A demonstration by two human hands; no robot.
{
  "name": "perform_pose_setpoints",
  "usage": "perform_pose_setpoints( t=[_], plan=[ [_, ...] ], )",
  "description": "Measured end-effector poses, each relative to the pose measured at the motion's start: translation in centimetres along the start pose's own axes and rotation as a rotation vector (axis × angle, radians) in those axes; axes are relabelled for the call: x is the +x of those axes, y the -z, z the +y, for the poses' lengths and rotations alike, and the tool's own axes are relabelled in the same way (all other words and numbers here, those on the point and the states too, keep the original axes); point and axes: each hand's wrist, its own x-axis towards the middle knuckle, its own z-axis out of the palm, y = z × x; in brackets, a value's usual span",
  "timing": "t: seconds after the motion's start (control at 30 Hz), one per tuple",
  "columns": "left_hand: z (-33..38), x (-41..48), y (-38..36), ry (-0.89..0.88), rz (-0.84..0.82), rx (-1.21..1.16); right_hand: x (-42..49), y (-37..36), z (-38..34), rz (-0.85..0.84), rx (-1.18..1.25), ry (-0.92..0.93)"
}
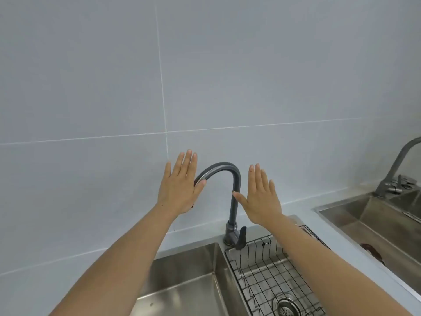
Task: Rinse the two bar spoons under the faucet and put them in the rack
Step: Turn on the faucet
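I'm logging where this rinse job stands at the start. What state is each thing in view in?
left hand: open, flat, empty, raised in front of the spout
right hand: open, flat, empty, raised beside the faucet neck
faucet: no water seen running
rack: sits in the right basin, no spoons in it
left basin: nothing in the visible part
second sink: faucet not running

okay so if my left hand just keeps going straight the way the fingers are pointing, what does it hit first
Probably the grey tiled wall. The left hand is open, fingers aimed up and forward. The dark faucet curves beside its thumb, seemingly off that line, though depth is hard to judge from this single view.
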Motion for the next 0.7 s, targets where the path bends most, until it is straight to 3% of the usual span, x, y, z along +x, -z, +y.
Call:
perform_pose_setpoints(
  t=[0.3,0.4,0.53,0.7],
  plan=[
    [0.6,1.4,-1.8,-0.014,-0.022,-0.155,0.3,-5.4,2.0,-0.172,0.046,-0.072],
    [1.1,2.0,-1.4,-0.008,-0.030,-0.219,0.7,-6.4,1.8,-0.249,0.279,-0.154],
    [1.1,2.6,-1.1,0.038,-0.114,-0.372,1.2,-7.1,1.3,-0.399,0.703,-0.447],
    [0.5,3.5,-0.2,0.079,-0.257,-0.611,2.2,-9.1,1.3,-0.465,0.901,-0.642]
  ],
)
